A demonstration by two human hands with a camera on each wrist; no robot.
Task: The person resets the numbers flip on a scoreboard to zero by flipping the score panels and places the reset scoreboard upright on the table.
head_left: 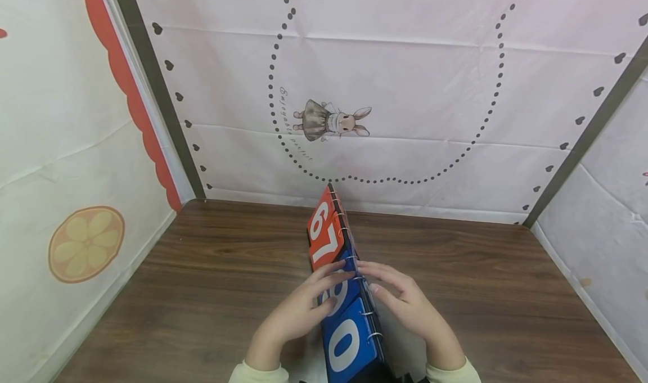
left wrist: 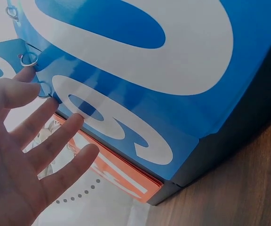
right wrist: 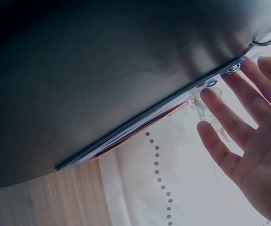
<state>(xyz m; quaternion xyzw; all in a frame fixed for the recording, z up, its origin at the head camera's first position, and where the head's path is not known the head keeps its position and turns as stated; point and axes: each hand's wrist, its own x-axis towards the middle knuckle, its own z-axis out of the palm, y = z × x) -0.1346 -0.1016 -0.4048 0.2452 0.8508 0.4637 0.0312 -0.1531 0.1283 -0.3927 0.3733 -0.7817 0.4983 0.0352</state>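
A tabletop flip scoreboard stands like a tent on the table, its cards hung on metal rings along the top ridge. Blue cards, one with a white 0 and one with a looped digit, are nearer me; red cards are farther. On the numbered side my left hand has its fingers spread over the blue looped-digit card, fingertips close by the rings. Across the ridge, my right hand is at the dark back panel, fingers loosely bent beside the edge of the cards.
The brown wood table extends to both sides of the scoreboard. A white printed cloth with a rabbit picture hangs behind, and more printed cloth stands at the left. The scoreboard's far end is near the back cloth.
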